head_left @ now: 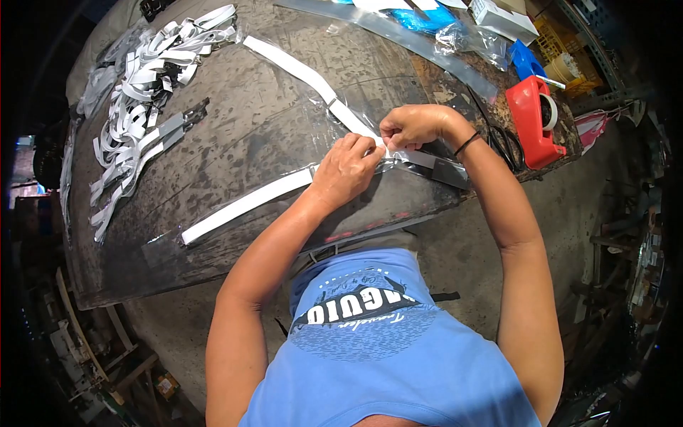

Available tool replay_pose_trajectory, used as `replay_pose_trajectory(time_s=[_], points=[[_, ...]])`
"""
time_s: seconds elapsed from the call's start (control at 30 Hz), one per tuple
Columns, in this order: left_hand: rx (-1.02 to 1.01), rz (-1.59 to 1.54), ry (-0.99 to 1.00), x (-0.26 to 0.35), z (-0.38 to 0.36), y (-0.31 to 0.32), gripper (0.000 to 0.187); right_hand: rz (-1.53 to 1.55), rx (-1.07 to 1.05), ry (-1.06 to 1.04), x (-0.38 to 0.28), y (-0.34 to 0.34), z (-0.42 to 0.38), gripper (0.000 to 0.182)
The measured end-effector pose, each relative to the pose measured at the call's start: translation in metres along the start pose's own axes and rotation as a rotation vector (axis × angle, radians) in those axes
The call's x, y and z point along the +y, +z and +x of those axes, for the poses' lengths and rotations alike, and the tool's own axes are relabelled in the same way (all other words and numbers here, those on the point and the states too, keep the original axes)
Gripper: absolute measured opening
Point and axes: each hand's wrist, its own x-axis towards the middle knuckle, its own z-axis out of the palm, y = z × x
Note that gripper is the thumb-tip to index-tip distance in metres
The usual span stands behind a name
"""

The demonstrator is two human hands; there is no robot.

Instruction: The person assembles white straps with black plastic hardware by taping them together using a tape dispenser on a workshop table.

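Near the table's front edge my two hands meet, fingertips almost touching. My left hand (347, 169) is closed, its fingers pinching a white strap (249, 206) in clear plastic that runs under it from the lower left. A second white strap (299, 70) comes down from the upper left to my fingertips. My right hand (416, 126) is curled in a pinch at clear plastic around the straps' meeting point; exactly what it grips is partly hidden. Grey end pieces in plastic (445, 171) lie just below my right wrist.
A tangled pile of white straps (142, 85) lies on the left of the dark worn table (235, 121). To the right are black scissors (501, 142) and a red tape dispenser (530, 121). Plastic sheeting (398, 39), a white box (504, 21) and blue packaging sit at the back.
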Motion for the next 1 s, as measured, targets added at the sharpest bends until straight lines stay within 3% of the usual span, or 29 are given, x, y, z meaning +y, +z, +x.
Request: replay_pose_trajectory(time_s=[0.17, 0.47, 0.67, 0.77, 0.87, 1.0], points=[[0.003, 0.006, 0.007, 0.000, 0.000, -0.001, 0.030, -0.005, 0.019, 0.003, 0.000, 0.001, 0.000, 0.012], [-0.001, 0.005, 0.007, -0.001, 0.000, 0.000, 0.030, -0.175, 0.068, 0.012, -0.011, 0.004, -0.005, 0.026], [0.016, 0.006, 0.004, 0.000, 0.000, 0.002, 0.028, -0.384, 0.279, -0.007, -0.009, 0.021, -0.006, 0.035], [0.016, 0.016, 0.009, -0.001, 0.000, 0.003, 0.029, -0.481, 0.454, 0.159, -0.012, 0.018, -0.016, 0.039], [0.051, 0.006, 0.017, -0.001, -0.001, 0.005, 0.028, -0.147, 0.476, -0.042, 0.027, 0.009, -0.011, 0.041], [0.025, -0.009, 0.016, 0.000, -0.001, 0.000, 0.028, -0.056, 0.493, -0.028, 0.027, 0.013, -0.017, 0.042]])
